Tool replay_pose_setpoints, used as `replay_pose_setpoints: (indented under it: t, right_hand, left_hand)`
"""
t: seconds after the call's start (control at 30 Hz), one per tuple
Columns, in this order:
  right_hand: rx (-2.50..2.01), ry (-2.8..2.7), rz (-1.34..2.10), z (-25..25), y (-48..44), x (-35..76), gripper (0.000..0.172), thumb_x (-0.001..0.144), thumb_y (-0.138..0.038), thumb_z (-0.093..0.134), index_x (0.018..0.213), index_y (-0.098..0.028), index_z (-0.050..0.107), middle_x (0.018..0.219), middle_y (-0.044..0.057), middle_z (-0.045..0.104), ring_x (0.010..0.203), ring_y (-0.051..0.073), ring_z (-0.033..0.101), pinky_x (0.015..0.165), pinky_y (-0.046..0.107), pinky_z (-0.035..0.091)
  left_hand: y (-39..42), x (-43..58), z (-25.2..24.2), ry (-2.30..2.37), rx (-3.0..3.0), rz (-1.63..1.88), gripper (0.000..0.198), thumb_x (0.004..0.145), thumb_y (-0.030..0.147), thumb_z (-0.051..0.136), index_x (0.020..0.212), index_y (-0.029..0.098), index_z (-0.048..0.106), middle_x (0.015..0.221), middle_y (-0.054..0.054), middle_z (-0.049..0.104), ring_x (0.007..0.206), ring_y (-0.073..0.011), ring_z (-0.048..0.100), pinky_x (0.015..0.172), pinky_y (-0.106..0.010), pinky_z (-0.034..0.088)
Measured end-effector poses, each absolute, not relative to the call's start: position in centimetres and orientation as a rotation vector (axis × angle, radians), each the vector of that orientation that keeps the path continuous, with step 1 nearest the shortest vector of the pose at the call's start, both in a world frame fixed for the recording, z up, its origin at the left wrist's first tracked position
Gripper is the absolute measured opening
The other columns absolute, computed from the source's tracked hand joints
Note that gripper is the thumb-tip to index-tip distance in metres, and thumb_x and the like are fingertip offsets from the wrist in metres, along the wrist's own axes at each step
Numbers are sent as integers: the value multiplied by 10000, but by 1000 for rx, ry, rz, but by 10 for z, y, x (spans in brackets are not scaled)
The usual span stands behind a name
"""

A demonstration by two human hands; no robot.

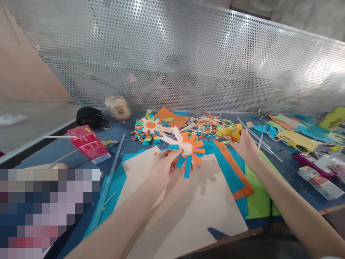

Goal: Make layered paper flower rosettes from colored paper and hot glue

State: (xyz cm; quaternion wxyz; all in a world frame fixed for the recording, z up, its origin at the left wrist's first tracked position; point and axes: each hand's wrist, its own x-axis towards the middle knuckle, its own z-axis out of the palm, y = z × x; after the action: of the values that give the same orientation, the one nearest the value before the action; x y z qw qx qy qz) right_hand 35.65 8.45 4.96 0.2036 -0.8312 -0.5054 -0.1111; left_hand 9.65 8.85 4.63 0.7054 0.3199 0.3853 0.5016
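My left hand (164,167) pinches a paper flower (187,149) by its left side, above the cream sheets. The flower has orange, blue and pale petals around a pale centre. In my right hand (244,145) is a yellow glue gun (229,132), its nozzle pointing left toward the flower but apart from it. Behind the flower lies a finished-looking paper flower (150,125) with an orange centre and layered petals. Large cream sheets (194,201) lie under my hands, on top of blue, orange and green sheets (265,199).
Paper scraps (207,124) are heaped before a perforated metal screen (172,54). At left are a red packet (87,144), a black pouch (90,117) and a twine roll (118,107). A purple tool (314,164) and a small box (320,182) lie right. Another person's hand (58,166) shows at left.
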Motion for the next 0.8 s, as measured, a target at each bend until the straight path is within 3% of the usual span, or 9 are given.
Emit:
replay_pose_setpoints:
  t: [0.3,0.5,0.8]
  right_hand:
    - [-1773,-1522,-350,47,66,333,338,698,-455,556,841,-220,360,815,51,545,630,181,551,500,282,431]
    - [-1479,-1814,-605,39,53,318,287,737,-413,533,877,-220,374,866,92,570,799,230,602,594,321,505]
    - [-1529,-1947,-718,29,57,320,199,792,-373,491,868,-215,398,962,131,589,851,252,616,608,341,519]
  left_hand:
    - [93,101,44,916,651,1171,135,625,88,669,704,131,569,634,-9,647,544,-112,603,489,-199,474]
    - [97,101,36,845,674,1190,197,553,150,716,681,114,570,583,7,608,499,-103,578,508,-213,482]
    - [96,101,35,886,700,1189,198,548,160,718,681,119,577,617,-14,636,534,-128,605,509,-227,488]
